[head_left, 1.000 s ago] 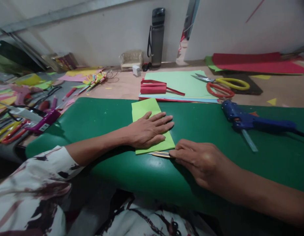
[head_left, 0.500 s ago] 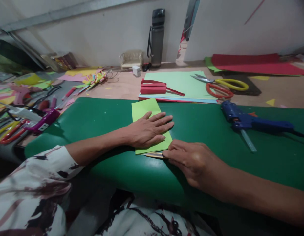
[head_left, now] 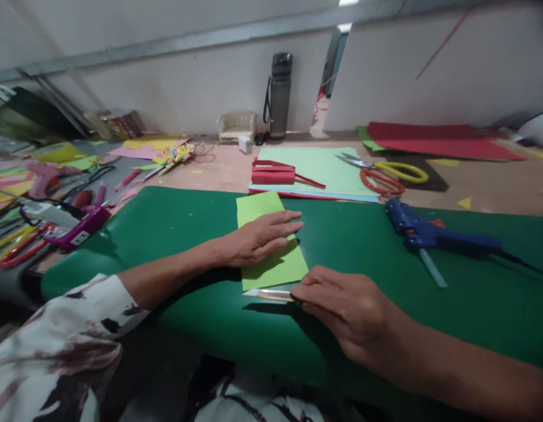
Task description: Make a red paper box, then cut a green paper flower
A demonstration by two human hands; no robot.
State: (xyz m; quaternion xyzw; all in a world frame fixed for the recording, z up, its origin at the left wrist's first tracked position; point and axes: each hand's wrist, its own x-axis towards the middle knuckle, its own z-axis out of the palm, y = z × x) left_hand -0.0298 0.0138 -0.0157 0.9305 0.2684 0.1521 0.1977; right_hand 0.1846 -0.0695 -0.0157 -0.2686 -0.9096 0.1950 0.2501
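A light green paper sheet (head_left: 271, 266) lies on the dark green mat (head_left: 166, 234). My left hand (head_left: 258, 240) rests on the sheet with fingers stretched out, palm slightly raised. My right hand (head_left: 346, 308) is closed around a thin blade-like cutter (head_left: 267, 294), whose tip lies just below the sheet's near edge.
A blue glue gun (head_left: 430, 234) lies on the mat at right. Behind are a pale green sheet stack (head_left: 328, 164) with a red folded paper piece (head_left: 274, 173), scissors (head_left: 386, 173), a grey bottle (head_left: 279, 88), red sheets (head_left: 438, 139), and tools and paper scraps (head_left: 56, 193) at left.
My right hand slid left with the cutter along the sheet's near edge, then drew it slightly clear. My left hand lifted its palm a little. The camera tilted up.
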